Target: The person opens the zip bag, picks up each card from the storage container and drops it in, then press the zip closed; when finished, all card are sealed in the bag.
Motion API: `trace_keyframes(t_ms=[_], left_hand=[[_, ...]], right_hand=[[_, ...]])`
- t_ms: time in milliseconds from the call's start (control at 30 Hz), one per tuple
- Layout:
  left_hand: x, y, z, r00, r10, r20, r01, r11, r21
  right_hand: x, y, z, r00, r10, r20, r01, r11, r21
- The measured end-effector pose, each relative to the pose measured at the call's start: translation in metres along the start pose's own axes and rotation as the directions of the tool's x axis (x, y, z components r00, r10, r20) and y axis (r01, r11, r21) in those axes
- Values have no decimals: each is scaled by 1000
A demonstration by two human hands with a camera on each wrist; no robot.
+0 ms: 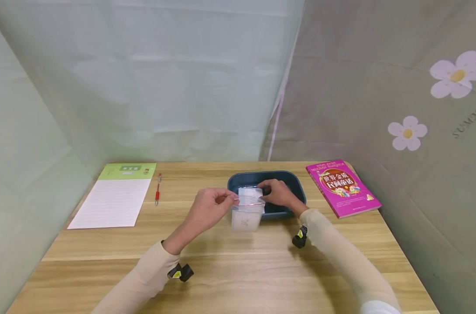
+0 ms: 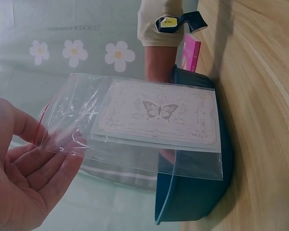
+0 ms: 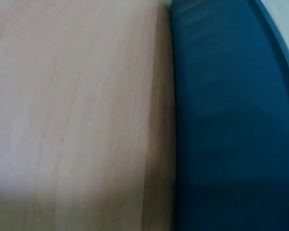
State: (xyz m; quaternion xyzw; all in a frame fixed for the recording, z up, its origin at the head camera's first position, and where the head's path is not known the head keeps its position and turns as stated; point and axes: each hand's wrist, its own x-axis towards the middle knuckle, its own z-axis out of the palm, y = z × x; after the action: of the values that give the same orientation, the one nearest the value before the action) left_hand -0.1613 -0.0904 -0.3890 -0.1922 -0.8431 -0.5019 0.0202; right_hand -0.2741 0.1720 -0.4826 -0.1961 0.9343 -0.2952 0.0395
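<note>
My left hand (image 1: 210,209) pinches the top corner of a clear zip bag (image 2: 74,103) with a red seal line. Inside the bag lies a pale card (image 2: 156,113) printed with a butterfly and a fine ornamental border. Beyond the bag stands a dark blue basin (image 1: 302,192). My right hand (image 1: 277,192) reaches over it, thumb and index bent at the right edge of a white piece (image 1: 249,192) behind the bag; I cannot tell whether they grip it. In the left wrist view the bag hides most of that hand.
At the left lie a lined writing pad (image 1: 110,203) with a green header and a red pen (image 1: 157,192). A pink book (image 1: 344,187) lies right of the basin. Hanging cloth (image 1: 183,87) encloses the wooden table (image 1: 238,266) at the back and sides.
</note>
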Motion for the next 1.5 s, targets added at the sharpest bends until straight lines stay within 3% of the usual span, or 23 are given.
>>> trace_keyframes(t_ms=[167, 467, 900, 1067, 1500], left_hand=[[0, 0, 1, 1000, -6, -3, 6, 1000, -2], [-1, -1, 1, 1000, -4, 1, 4, 1000, 4], [-2, 0, 0, 1000, -13, 1, 13, 1000, 15], [-1, 0, 0, 1000, -14, 0, 14, 1000, 18], [-1, -1, -1, 1000, -3, -3, 3, 1000, 16]], right_hand=[[-1, -3, 2, 1000, -2, 27, 4, 999, -47], [0, -1, -1, 999, -32, -4, 31, 998, -53], [-4, -2, -11, 994, 67, -85, -53, 986, 160], [-6, -2, -16, 992, 84, -92, -65, 979, 194], [-18, -8, -33, 991, 16, -130, 23, 955, 296]])
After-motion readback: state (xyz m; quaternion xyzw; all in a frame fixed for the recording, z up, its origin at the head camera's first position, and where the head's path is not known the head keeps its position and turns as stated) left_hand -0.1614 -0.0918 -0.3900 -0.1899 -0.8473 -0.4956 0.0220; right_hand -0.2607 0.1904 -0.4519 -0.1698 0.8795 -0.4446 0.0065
